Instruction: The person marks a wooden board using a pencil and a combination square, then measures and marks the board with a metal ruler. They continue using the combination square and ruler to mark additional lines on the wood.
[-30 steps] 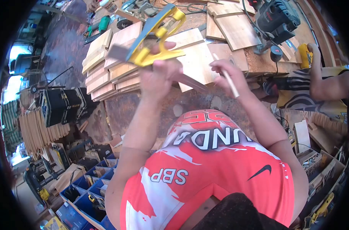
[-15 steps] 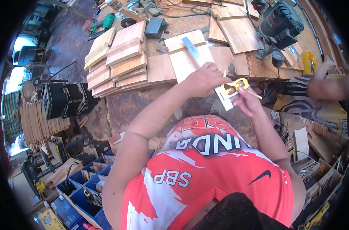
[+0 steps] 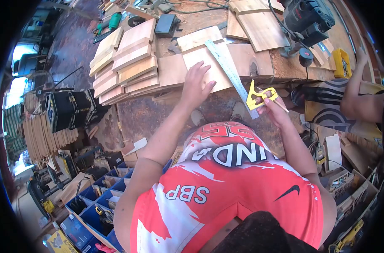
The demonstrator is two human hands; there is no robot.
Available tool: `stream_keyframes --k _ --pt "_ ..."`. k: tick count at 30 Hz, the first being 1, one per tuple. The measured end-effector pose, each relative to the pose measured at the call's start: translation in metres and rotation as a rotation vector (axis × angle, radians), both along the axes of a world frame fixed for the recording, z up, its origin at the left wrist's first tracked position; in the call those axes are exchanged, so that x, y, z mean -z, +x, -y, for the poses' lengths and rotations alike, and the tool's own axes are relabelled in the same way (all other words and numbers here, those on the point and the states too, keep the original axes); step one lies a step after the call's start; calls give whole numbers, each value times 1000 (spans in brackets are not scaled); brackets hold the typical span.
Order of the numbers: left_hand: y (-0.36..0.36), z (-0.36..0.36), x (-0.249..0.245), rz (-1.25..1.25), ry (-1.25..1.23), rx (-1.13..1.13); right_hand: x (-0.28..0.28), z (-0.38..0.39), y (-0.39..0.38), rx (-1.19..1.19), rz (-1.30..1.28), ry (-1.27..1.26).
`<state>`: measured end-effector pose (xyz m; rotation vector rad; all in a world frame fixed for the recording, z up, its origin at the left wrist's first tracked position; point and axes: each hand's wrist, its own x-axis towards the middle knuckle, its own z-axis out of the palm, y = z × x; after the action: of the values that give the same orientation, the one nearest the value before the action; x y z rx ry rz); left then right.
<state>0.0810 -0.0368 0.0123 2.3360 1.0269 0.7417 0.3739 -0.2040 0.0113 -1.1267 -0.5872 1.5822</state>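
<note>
My right hand (image 3: 275, 113) grips the yellow head of a combination square (image 3: 256, 101). Its long metal blade (image 3: 229, 71) slants up and left over a pale wooden board (image 3: 196, 63) at the bench edge. A thin wooden stick, perhaps a pencil (image 3: 283, 106), pokes out beside the right fingers. My left hand (image 3: 197, 84) lies on the near part of that board, fingers apart and holding nothing. Across the board's far part runs a raised step (image 3: 200, 43).
Stacked boards (image 3: 135, 59) stand left of the work, and more boards (image 3: 261, 31) lie behind it. A dark power tool (image 3: 308, 21) sits at the back right. Another person's arm (image 3: 353, 92) is at the right. Blue compartment bins (image 3: 93, 217) are at lower left.
My left hand has let go of the square and moved left onto the board. The square has turned, its face now showing, still in my right hand.
</note>
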Motion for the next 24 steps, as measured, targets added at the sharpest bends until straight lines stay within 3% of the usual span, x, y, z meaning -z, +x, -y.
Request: stream_keyframes --k 3,6,9,12,15,16,17,18,19,21,23,24 --pt "3 5 -9 129 -50 -53 -4 -15 -13 -17 -20 24" --pt "5 6 -27 177 150 -39 -9 -31 -30 -17 -107 66" --pt "3 6 -52 101 277 159 -22 -45 -40 -25 -342 181" --pt "11 1 -85 -81 463 223 -60 -57 -48 -99 -359 265" --pt "10 -14 -112 -33 395 407 -94 -65 -56 -34 -331 371" --pt "13 -8 -130 -32 407 405 -108 -71 -50 -99 -266 493" --pt "13 7 -151 76 209 278 -117 -80 -44 -164 -201 612" --pt "13 17 -164 183 11 151 -106 -92 -27 -156 12 528" --pt "7 20 -168 186 20 149 -99 -104 -21 -160 15 537" --pt "-13 17 -176 394 -551 -34 -85 -129 -13 -109 1022 440" --pt "-38 15 -159 437 -658 -47 -60 -178 -17 -236 1217 419" --pt "-50 15 -145 483 -766 -56 -48 -205 -25 -241 1321 525"
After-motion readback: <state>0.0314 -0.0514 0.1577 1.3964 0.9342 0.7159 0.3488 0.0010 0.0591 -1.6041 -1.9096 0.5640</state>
